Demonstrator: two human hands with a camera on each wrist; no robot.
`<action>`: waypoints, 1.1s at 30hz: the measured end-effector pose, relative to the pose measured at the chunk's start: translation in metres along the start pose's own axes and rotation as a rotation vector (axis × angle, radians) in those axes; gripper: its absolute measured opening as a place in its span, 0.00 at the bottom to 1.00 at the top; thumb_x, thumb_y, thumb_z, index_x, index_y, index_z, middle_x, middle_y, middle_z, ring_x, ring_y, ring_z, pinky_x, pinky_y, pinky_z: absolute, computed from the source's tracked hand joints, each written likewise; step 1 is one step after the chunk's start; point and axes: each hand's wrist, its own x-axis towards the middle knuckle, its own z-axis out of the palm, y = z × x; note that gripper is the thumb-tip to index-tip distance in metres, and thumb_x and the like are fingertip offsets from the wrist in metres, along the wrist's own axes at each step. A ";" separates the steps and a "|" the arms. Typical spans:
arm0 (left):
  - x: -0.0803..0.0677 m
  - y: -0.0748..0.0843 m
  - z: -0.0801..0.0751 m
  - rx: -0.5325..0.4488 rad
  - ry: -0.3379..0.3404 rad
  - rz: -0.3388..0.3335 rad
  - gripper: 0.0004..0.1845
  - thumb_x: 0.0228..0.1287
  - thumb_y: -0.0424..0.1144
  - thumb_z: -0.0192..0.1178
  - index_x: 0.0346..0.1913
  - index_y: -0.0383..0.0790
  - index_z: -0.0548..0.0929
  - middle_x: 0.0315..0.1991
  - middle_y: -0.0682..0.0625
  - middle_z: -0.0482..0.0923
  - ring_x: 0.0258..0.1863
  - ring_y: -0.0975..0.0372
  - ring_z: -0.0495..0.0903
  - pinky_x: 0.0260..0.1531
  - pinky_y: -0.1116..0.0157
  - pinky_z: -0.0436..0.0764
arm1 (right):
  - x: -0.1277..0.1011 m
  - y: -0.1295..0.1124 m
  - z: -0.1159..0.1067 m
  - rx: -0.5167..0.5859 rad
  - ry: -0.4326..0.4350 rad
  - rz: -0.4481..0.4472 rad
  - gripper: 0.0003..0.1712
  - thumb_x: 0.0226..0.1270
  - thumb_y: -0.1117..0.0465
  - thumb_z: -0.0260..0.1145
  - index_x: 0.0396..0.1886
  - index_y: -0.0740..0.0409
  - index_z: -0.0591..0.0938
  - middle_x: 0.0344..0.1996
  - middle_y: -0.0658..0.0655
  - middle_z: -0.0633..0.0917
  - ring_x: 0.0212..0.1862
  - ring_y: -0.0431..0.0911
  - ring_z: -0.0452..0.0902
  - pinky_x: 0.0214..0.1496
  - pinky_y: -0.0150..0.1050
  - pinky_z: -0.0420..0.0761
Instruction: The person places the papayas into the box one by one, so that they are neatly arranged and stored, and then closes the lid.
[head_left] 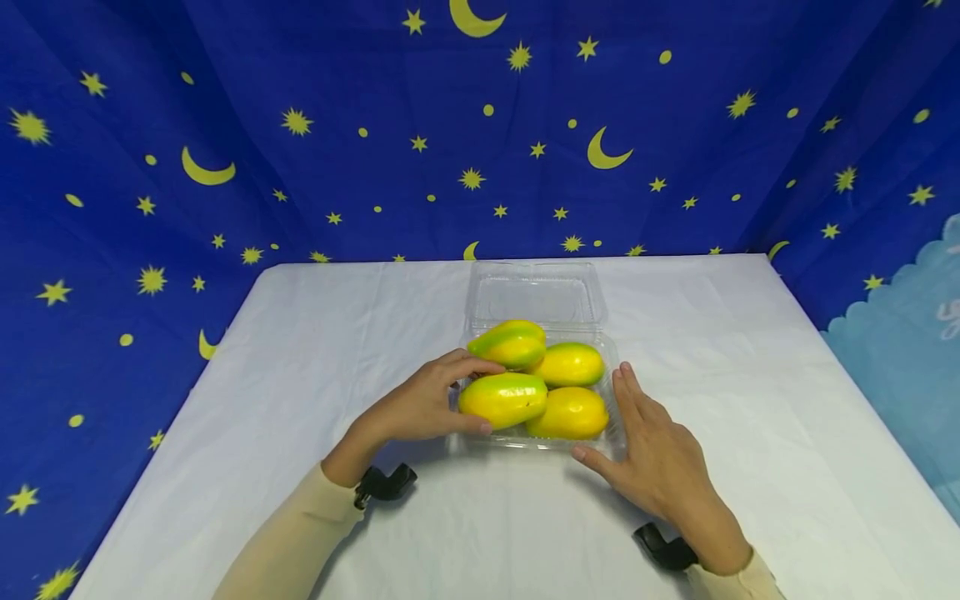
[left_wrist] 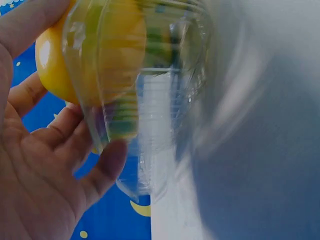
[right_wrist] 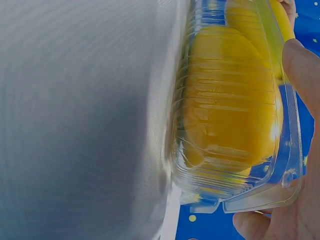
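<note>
Several yellow-green mangoes lie in a clear plastic clamshell box (head_left: 517,443), its lid folded back. My left hand (head_left: 423,400) holds the front-left mango (head_left: 504,398), thumb at its near side and fingers over its far side. In the left wrist view this mango (left_wrist: 47,70) rises above the box wall. The back-left mango (head_left: 510,343) sits close past my left fingertips. My right hand (head_left: 660,454) lies along the box's right side, fingers extended, thumb at the front corner. Nearest to it is the front-right mango (head_left: 573,413), seen through the ribbed wall in the right wrist view.
The open lid (head_left: 536,298) lies flat behind the box, toward the far edge of the white-covered table (head_left: 300,350). A blue curtain (head_left: 337,167) with yellow moons and stars hangs behind and at the sides. A light-blue cloth (head_left: 907,350) shows at right.
</note>
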 end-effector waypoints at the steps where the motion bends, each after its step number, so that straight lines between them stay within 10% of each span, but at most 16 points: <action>1: 0.000 0.000 0.000 0.005 0.003 -0.002 0.38 0.50 0.52 0.78 0.65 0.66 0.75 0.60 0.62 0.74 0.58 0.66 0.75 0.62 0.53 0.75 | 0.000 0.000 0.000 0.000 0.000 0.000 0.68 0.58 0.16 0.51 0.82 0.55 0.43 0.82 0.55 0.48 0.73 0.62 0.65 0.51 0.65 0.79; 33: -0.002 0.005 -0.002 0.142 -0.025 0.012 0.37 0.53 0.51 0.77 0.67 0.55 0.76 0.60 0.60 0.76 0.57 0.69 0.76 0.62 0.59 0.78 | -0.001 -0.004 -0.002 -0.009 0.010 0.001 0.67 0.58 0.18 0.54 0.82 0.56 0.45 0.82 0.55 0.48 0.73 0.62 0.65 0.51 0.64 0.78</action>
